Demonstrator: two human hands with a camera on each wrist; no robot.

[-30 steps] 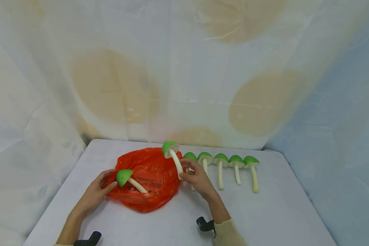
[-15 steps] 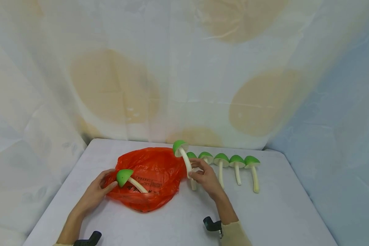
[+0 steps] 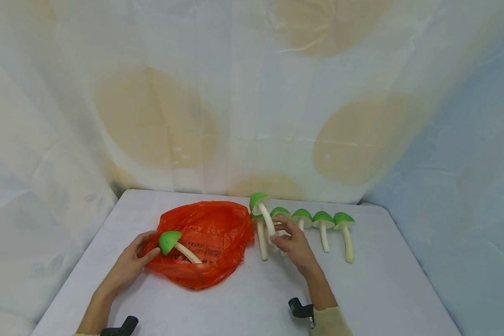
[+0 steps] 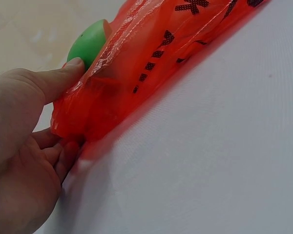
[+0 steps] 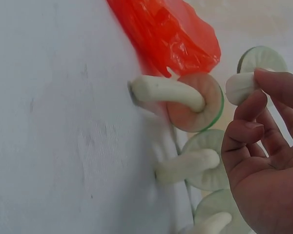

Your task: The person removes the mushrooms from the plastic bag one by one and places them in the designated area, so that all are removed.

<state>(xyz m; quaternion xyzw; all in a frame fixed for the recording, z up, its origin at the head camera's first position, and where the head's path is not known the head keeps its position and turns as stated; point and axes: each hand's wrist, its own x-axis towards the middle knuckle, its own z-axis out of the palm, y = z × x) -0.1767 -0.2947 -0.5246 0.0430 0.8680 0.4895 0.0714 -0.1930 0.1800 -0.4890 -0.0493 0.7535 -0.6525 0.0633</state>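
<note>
My left hand (image 3: 132, 259) pinches the left rim of a red plastic bag (image 3: 214, 221), thumb above and fingers beneath. A mushroom with a green cap (image 3: 169, 242) and white stem lies in the bag mouth; in the left wrist view my thumb tip is right at its green cap (image 4: 88, 43). My right hand (image 3: 296, 246) holds another green-capped mushroom by the lower end of its white stem (image 3: 267, 221), cap up, raised above the row. In the right wrist view, thumb and fingertips grip the stem end (image 5: 241, 87). Directly behind it lies one row mushroom (image 3: 261, 238).
A row of several like mushrooms lies right of the bag, caps toward the back, ending with one (image 3: 347, 238) at the right. All rests on a white table (image 3: 386, 289). Pale curtains with tan spots (image 3: 277, 116) stand behind and at both sides.
My right hand has moved to the right with its mushroom, from over the bag's right edge to over the row's left end. My left hand and the bag stay put.
</note>
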